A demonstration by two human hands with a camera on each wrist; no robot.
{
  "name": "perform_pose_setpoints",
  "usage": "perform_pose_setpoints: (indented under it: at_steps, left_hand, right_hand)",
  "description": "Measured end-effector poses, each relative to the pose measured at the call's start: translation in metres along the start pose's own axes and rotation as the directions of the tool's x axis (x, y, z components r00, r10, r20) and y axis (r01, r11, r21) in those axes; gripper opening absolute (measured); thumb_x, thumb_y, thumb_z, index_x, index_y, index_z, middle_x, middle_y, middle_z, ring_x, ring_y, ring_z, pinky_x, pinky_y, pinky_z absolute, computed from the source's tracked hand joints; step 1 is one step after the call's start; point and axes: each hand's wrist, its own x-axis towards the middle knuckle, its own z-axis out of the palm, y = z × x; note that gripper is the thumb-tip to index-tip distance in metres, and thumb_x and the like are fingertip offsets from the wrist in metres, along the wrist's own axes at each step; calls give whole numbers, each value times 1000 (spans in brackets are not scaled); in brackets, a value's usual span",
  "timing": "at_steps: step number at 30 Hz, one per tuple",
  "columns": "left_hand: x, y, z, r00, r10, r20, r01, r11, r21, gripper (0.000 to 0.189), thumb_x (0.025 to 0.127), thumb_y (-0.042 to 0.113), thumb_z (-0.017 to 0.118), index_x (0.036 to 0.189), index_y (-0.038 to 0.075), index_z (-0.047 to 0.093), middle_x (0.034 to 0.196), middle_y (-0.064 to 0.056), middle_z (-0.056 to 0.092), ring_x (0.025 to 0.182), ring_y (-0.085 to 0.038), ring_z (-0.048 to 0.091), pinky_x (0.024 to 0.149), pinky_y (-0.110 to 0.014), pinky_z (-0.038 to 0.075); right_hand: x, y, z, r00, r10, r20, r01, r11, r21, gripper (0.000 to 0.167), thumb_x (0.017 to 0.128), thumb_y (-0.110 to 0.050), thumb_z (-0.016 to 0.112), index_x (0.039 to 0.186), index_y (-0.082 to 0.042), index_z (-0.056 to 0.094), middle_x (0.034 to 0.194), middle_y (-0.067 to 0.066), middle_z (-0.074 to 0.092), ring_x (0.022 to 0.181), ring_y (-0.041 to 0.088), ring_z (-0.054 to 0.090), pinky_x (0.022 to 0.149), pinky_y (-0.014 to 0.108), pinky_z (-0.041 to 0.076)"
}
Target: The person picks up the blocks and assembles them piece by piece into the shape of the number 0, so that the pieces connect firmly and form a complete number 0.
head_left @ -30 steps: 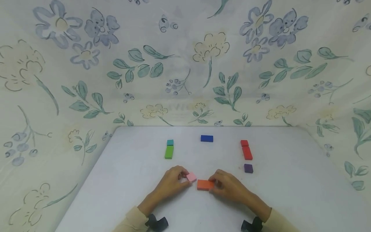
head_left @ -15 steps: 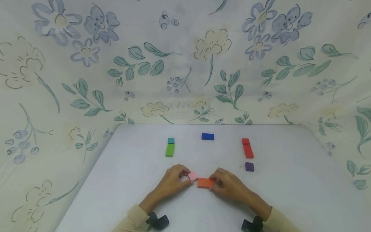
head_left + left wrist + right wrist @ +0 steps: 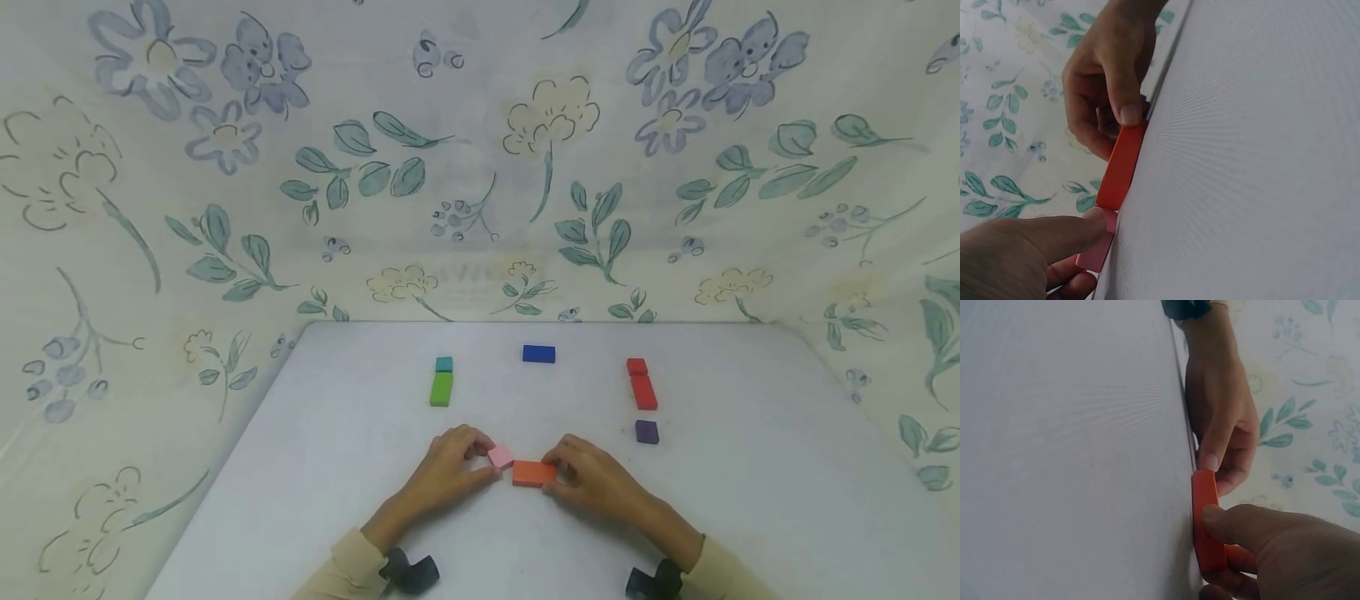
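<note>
Pink block (image 3: pixel 500 457) slightly nearer orange block (image 3: pixel 531 474) than before; we see left hand (image 3: pixel 448 467) pinching pink, right hand (image 3: pixel 597 479) orange.

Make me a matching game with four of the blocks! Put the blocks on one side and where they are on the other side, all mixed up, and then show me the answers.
Blocks:
1. pink block
2. blue block
3. purple block
4. orange block

Places:
A. on the person's side of the long red block
B. held by the right hand
C. by itself near the far edge of the white table
D. held by the left hand

Right pairs: 1-D, 2-C, 3-A, 4-B
</note>
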Motion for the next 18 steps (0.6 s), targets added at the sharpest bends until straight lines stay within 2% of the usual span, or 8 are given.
perform_pose_setpoints:
  at_steps: [18]
  left_hand:
    - [-1, 2, -2, 1000, -5, 7, 5, 1000, 1, 33, 86, 35, 77, 113, 20, 64, 103, 9, 61, 94, -9, 51, 83, -32, 47]
  right_hand:
    - [0, 1, -1, 1000, 1, 6, -1, 999, 36, 27, 87, -21, 78, 111, -12, 70, 94, -9, 60, 84, 3, 52, 78, 19, 53]
